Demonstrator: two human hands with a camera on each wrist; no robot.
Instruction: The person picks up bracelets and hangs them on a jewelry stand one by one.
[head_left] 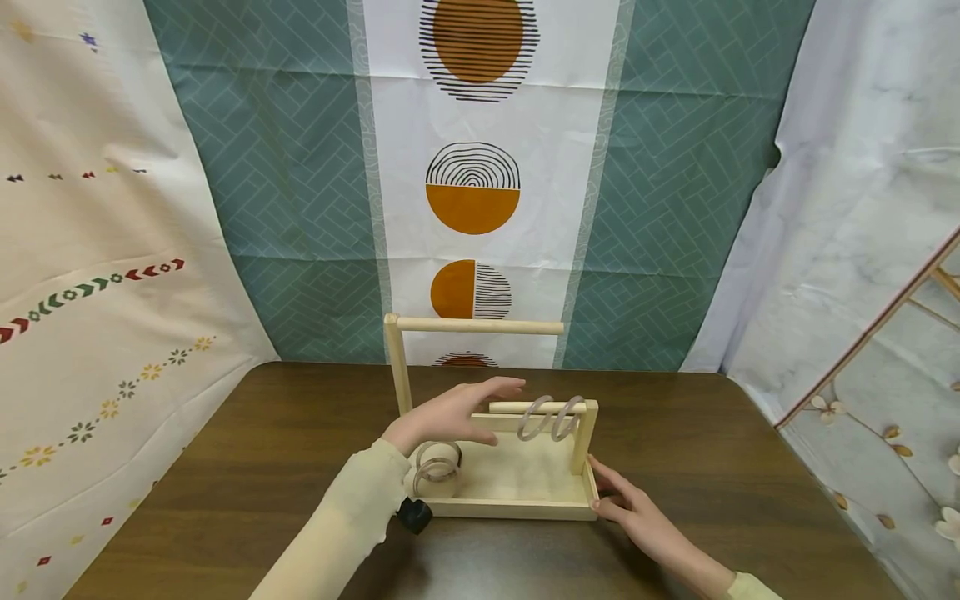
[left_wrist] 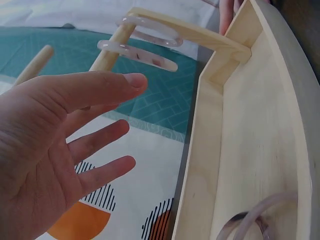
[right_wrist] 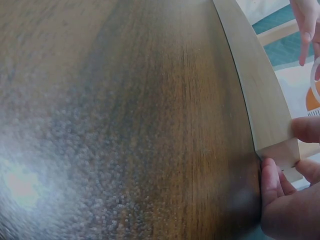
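Observation:
A pale wooden tray stand [head_left: 517, 509] sits on the table, with a tall post and long bar at its left and a shorter post [head_left: 585, 442] carrying a lower bar at its right. Two translucent pinkish bangles [left_wrist: 137, 55] hang on the lower bar [head_left: 501, 407]. More bangles [head_left: 437, 477] lie at the tray's left end, partly behind my left forearm. My left hand [head_left: 453, 414] hovers over the tray near the lower bar's free end, fingers spread and holding nothing. At the tray's right end, my right hand [head_left: 636, 510] grips the front corner, thumb [right_wrist: 306, 129] on the front side.
The long upper bar [head_left: 480, 326] stretches to the right above the left hand. Dark brown wooden table [head_left: 720, 450] surrounds the stand. Patterned cloths [head_left: 300, 208] hang behind and on both sides. A black strap piece [head_left: 414, 515] is on the left wrist.

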